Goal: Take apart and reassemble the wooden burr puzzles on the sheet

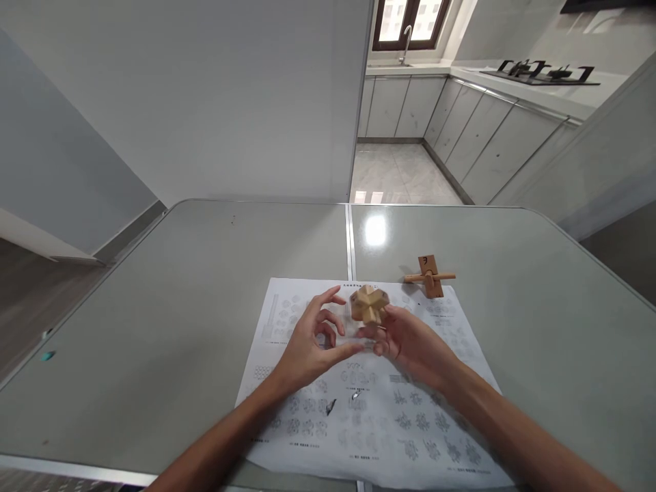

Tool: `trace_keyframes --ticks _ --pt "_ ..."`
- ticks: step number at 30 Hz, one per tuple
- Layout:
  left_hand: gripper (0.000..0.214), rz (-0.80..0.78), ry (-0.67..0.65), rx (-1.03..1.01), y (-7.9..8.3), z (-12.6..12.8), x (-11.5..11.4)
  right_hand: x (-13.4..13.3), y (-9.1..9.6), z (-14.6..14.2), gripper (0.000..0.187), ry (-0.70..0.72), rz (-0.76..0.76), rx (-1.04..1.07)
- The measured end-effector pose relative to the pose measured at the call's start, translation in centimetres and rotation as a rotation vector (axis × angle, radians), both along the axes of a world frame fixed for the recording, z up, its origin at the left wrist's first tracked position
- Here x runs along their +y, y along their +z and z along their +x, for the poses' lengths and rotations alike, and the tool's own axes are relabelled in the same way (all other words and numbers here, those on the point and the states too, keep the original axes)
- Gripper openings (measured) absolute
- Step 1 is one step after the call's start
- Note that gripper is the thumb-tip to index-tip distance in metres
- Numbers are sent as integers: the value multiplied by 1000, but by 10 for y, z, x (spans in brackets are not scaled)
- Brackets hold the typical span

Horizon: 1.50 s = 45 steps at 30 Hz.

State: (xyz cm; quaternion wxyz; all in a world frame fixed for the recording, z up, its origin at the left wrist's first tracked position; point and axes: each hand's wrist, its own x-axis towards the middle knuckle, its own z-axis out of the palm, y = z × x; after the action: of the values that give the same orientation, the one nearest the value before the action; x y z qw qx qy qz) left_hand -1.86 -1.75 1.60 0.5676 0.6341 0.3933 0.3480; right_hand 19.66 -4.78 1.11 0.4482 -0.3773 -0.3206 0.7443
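Observation:
A light wooden burr puzzle, star-shaped with bevelled blocks, is held up above the instruction sheet. My right hand grips it from the right and below, though motion blurs the fingertips. Just left of the puzzle is my left hand, its fingers curved and spread with nothing between them. The left thumb points right, beneath the puzzle. A second wooden puzzle, made of a flat marked plate crossed by a round rod, lies at the sheet's upper right edge.
The grey-green table has a metal seam down its middle. Two small dark, shiny scraps lie on the sheet. A teal bit is at the table's left edge. Beyond stand a white wall and a kitchen counter.

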Motion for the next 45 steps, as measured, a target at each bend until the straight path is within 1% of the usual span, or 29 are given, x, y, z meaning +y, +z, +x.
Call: trace_keyframes --ticks 2,6,7,9,11,15,18,21,27,32,37,42,45 --pt "76 -24 42 1 0 0 0 3 -5 5 32 -95 -113 138" --pt "61 -69 96 25 2 0 1 8 -14 14 15 -287 -295 406" --pt "59 -76 102 31 3 0 0 9 -14 15 13 -321 -322 447" --pt "58 -84 105 37 4 0 0 9 -13 15 18 -350 -332 467" --pt "54 -81 104 40 4 1 1 7 -9 11 21 -323 -279 419" --pt "35 -51 80 84 2 1 3 0 -3 3 18 -164 -145 241" --pt "25 9 61 146 0 1 5 -1 -4 1 18 -63 -77 129" --pt "20 76 64 197 0 1 5 2 -9 2 20 -15 -42 78" --pt "27 60 25 223 -2 -1 5 7 -15 5 23 22 -29 80" --pt "28 35 30 207 -6 -5 8 10 -14 6 22 38 -31 98" --pt "30 12 78 171 -6 -10 13 12 -10 4 23 54 -51 114" --pt "31 -21 128 113 -7 -14 18 14 -6 3 23 63 -72 173" --pt "32 -41 172 93 -8 -17 21 16 -5 3 24 93 -87 198"
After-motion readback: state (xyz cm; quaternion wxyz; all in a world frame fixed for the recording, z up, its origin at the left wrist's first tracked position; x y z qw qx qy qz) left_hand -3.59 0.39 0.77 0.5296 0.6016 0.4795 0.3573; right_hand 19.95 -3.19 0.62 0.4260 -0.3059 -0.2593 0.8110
